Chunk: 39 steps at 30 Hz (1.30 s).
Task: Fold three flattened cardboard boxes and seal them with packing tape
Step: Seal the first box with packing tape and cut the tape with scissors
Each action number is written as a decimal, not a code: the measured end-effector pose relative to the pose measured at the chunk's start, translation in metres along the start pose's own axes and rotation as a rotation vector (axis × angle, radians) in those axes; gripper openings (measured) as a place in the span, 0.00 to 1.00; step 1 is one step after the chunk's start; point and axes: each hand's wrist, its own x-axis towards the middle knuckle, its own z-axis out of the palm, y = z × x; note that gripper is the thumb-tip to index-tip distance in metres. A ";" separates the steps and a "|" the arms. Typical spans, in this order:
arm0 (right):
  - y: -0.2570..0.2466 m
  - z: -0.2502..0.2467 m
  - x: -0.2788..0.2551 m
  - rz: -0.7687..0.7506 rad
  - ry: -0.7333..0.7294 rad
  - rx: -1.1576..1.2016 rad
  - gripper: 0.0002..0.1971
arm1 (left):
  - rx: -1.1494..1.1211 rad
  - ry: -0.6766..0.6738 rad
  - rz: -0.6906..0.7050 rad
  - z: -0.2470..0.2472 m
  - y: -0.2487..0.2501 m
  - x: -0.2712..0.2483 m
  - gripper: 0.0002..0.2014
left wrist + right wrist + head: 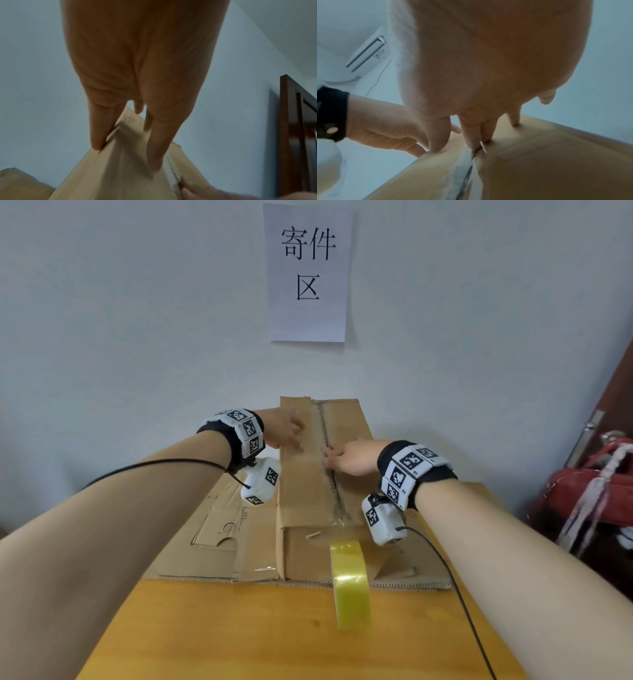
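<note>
A brown cardboard box (308,494) stands folded on the wooden table (222,635), its top flaps meeting in a centre seam (331,474). My left hand (291,436) lies flat on the left flap, and its straight fingers (154,146) press the cardboard (116,178). My right hand (337,455) presses its fingertips (471,135) on the seam of the box (556,166). A yellow roll of packing tape (349,577) sits at the box's front, with a clear strip (340,522) running up the front face onto the top. A flattened box (212,529) lies under and left of the folded one.
The box's far end is close to the white wall, where a paper sign (308,272) hangs. A red bundle (596,491) and a dark wooden door frame (291,135) are at the right. A black cable (455,587) trails from my right wrist across the table.
</note>
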 end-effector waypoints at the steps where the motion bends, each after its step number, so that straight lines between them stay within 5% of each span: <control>1: 0.002 0.003 0.001 0.000 0.003 0.028 0.32 | 0.031 -0.034 -0.003 0.005 0.000 0.001 0.34; 12: 0.009 0.019 -0.023 -0.047 0.007 0.106 0.42 | 0.300 -0.032 -0.001 0.028 0.009 -0.007 0.35; 18: 0.016 0.029 -0.045 -0.095 -0.041 0.107 0.50 | 0.029 0.040 0.016 0.034 0.000 -0.030 0.19; 27: 0.017 0.044 -0.048 -0.103 0.144 0.212 0.42 | 0.113 -0.133 0.198 0.055 0.031 -0.065 0.33; 39: 0.037 0.064 -0.050 0.121 0.604 0.393 0.16 | 0.032 0.125 0.209 0.080 0.045 -0.058 0.31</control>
